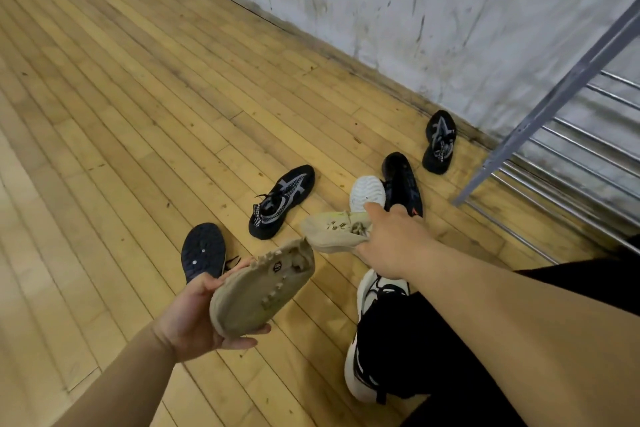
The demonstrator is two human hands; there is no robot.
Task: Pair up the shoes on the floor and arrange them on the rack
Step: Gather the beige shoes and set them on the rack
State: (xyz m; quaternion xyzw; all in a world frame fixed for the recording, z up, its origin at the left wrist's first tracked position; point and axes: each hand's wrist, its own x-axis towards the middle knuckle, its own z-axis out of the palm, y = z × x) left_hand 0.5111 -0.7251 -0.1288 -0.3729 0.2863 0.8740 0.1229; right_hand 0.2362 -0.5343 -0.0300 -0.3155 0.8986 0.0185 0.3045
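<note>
My left hand [199,315] grips a beige shoe [259,291] by its heel end and holds it above the wooden floor, its side and sole edge towards me. My right hand [391,239] holds the matching beige shoe [332,230] at its collar, low over the floor. Around them lie a black and grey patterned shoe [282,201], its twin [439,142] near the wall, a dark shoe lying sole-up [202,251], a black shoe with a red mark [401,184] and a white sole-up shoe [367,192]. The metal rack [561,163] stands at the right.
A stained white wall [415,10] runs along the far side of the plank floor [121,114]. My own leg in black trousers [433,357] with a white and black worn shoe [367,340] takes up the lower right, close to the rack's lowest bars.
</note>
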